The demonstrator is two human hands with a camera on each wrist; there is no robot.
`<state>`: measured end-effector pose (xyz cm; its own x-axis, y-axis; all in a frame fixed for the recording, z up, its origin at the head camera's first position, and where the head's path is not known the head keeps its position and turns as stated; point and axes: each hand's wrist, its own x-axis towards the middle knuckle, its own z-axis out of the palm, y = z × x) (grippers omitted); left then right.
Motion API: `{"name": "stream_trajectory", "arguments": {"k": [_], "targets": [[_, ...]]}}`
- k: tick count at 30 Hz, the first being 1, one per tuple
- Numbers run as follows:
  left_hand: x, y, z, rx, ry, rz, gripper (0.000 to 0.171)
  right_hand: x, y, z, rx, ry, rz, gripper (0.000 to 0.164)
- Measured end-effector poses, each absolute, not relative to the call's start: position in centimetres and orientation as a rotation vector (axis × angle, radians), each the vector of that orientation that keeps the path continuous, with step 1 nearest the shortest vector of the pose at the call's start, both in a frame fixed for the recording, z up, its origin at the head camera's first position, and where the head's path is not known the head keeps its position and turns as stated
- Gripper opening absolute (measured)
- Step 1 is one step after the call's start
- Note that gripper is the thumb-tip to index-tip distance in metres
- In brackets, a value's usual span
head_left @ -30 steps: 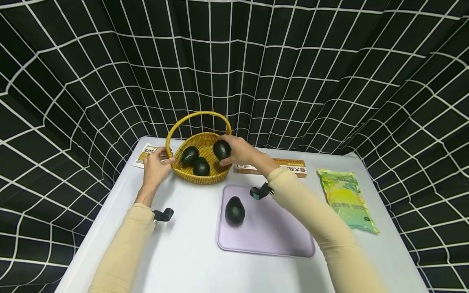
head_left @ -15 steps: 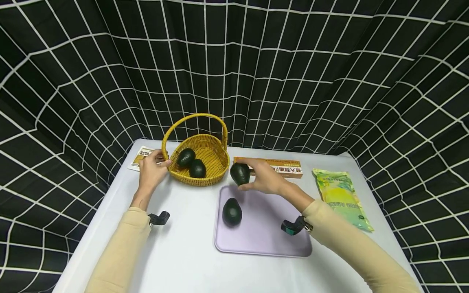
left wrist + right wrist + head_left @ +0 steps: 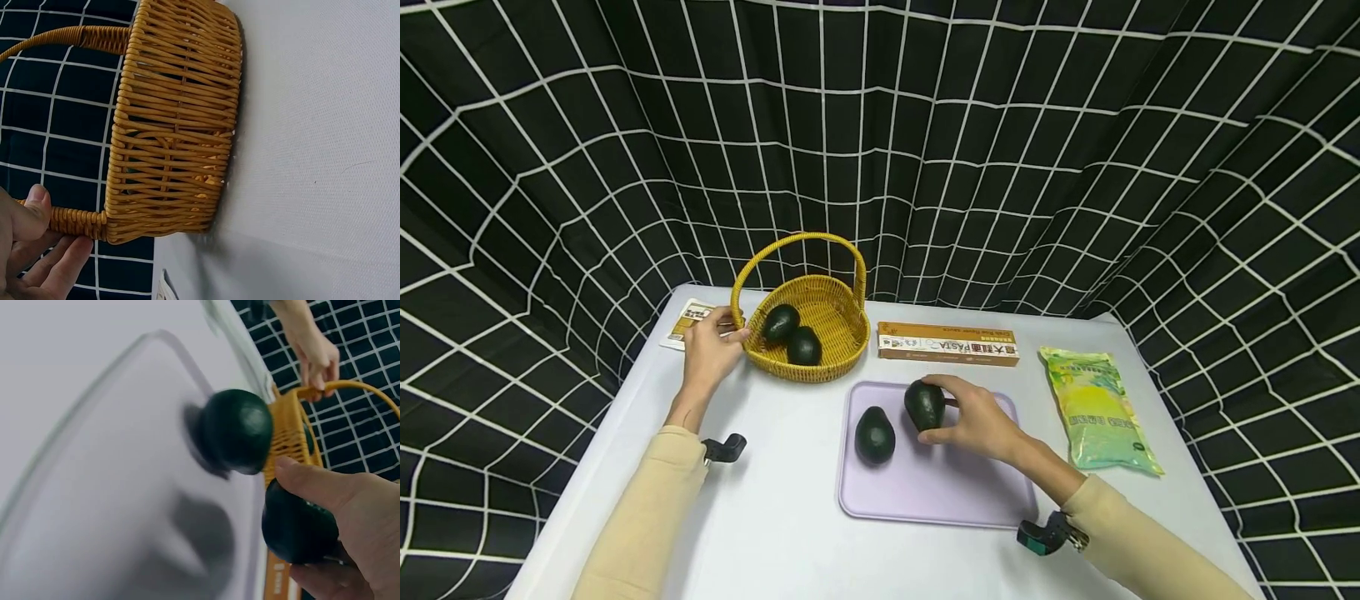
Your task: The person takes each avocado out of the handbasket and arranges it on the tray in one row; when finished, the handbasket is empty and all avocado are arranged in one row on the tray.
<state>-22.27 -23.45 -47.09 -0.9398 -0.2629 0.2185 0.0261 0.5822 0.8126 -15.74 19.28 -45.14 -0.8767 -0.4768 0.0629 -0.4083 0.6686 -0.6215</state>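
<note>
My left hand [image 3: 709, 350] grips the handle of a yellow wicker basket [image 3: 842, 333] at its left end; in the left wrist view thumb and fingers pinch the wrapped handle [image 3: 75, 222]. Two dark green avocados [image 3: 781, 322] lie together in the basket's left half. My right hand [image 3: 977, 419] holds another avocado [image 3: 923, 405] between thumb and fingers over the lilac tray [image 3: 925, 500]. The right wrist view shows this held avocado [image 3: 297, 525] off the tray, with a shadow beneath. One more avocado [image 3: 875, 436] rests on the tray's left side.
Behind the tray lies an orange and white pasta box [image 3: 947, 343]. A green and yellow bag [image 3: 1101, 410] lies to the tray's right. A flat white and brown packet [image 3: 691, 319] is partly behind my left hand. A black gridded curtain [image 3: 880, 167] surrounds the table.
My right hand has carried an avocado out of the basket, rightward and toward me, to above the tray. The left hand keeps its hold on the basket handle.
</note>
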Motion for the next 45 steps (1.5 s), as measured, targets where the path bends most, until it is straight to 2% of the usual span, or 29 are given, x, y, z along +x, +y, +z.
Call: {"name": "stream_trajectory", "arguments": {"k": [10,22,45], "targets": [[-22.3,-23.4,-47.1,0.187,-2.502,-1.269,0.034,-13.3,19.4,-47.4,-0.736,2.760,-0.973,0.084],[-22.2,-23.4,-47.2,0.195,-2.500,-1.270,0.036,-12.5,18.7,-49.2,-0.774,2.893,-0.828,0.090],[-22.2,-23.3,-47.1,0.183,-2.477,-1.277,0.034,-12.3,18.4,-49.2,-0.797,2.942,-0.805,0.094]]}}
